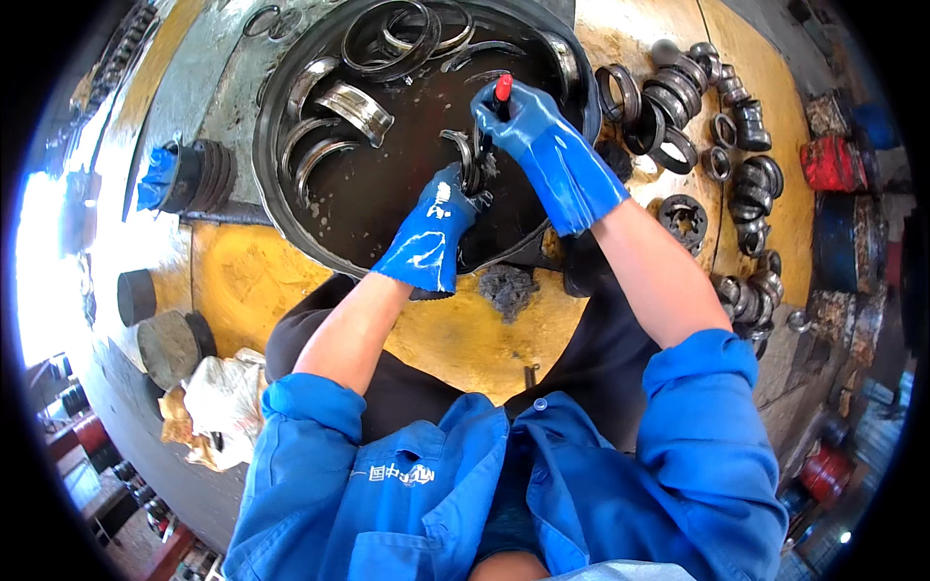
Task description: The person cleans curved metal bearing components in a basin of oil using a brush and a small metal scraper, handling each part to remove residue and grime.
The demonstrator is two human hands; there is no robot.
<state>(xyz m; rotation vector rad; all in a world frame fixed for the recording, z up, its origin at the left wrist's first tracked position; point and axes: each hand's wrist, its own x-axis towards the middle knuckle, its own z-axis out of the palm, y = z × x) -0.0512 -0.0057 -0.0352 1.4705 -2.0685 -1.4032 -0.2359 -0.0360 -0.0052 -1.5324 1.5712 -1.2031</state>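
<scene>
My left hand, in a blue rubber glove, is closed on a small metal ring over a wide round basin of dark liquid. The glove hides the ring's lower part. Just to its right, my gloved right hand grips a slim tool with a red-tipped black handle. That tool's working end points down at the ring, and its kind is too hidden to tell. Larger shiny metal rings lie in the basin along its left side, and thin rings rest at its far side.
Stacks of metal rings stand right of the basin, with rows of smaller rings beyond. A toothed black ring lies near my right forearm. On the left are a black ribbed cylinder and a white bag. Dark sludge sits before the basin.
</scene>
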